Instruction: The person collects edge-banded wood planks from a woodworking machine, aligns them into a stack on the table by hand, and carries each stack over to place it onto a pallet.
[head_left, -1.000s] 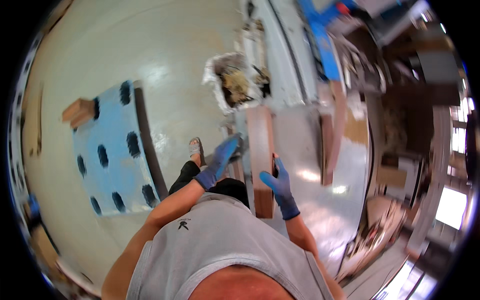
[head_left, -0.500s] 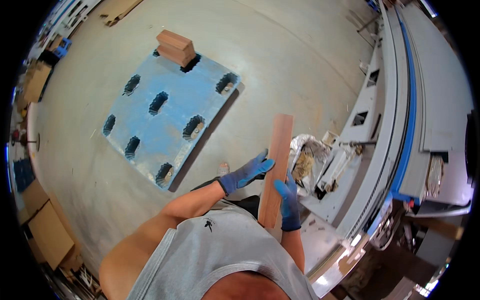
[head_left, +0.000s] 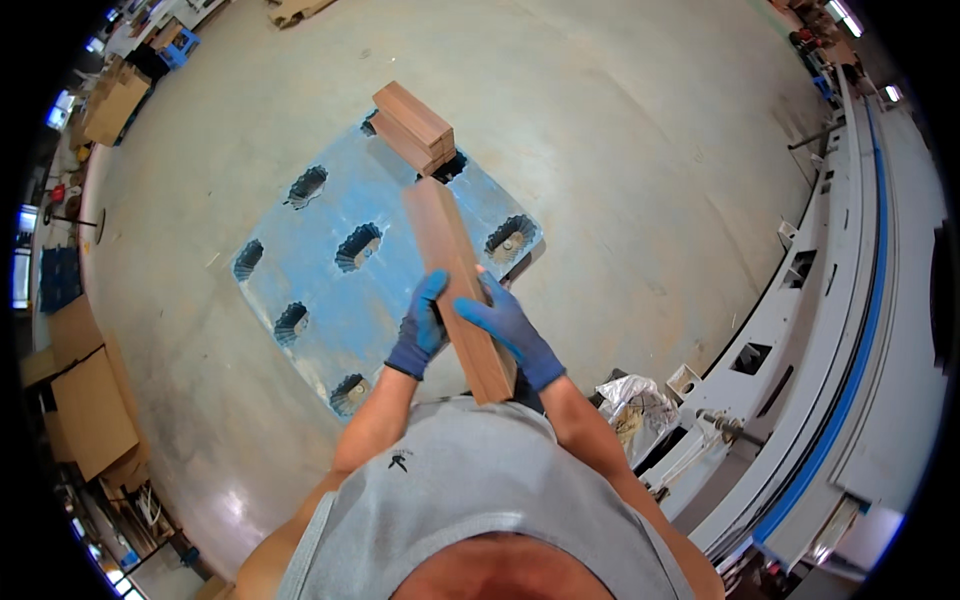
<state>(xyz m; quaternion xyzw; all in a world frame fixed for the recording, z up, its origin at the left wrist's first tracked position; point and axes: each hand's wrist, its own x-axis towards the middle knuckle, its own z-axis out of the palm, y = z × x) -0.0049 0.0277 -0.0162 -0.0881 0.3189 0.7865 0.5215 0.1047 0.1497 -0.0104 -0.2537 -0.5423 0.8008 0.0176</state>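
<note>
Between my two gloved hands is a long reddish-brown wooden plank point(head_left: 452, 270), held tilted over the near part of a blue plastic pallet point(head_left: 300, 245). My left hand point(head_left: 424, 318), in a blue-coated glove, grips its left side. From the right side my right hand point(head_left: 505, 325) is closed on it, thumb lying across the top face. The fingers of both hands are partly hidden by the wood. At the pallet's far corner a small stack of similar wooden planks point(head_left: 412, 125) lies just beyond the far end of the held one.
Along the right runs a long grey machine bed point(head_left: 810, 390) with a blue strip. A silvery plastic bag point(head_left: 635, 400) of debris stands by its base. Flattened cardboard point(head_left: 95, 420) leans at the left edge. The pallet has several dark recesses.
My hands and the plank have swung left, away from the machine, and now are over the pallet. The view has turned toward the right, too. Both hands still hold the plank.
</note>
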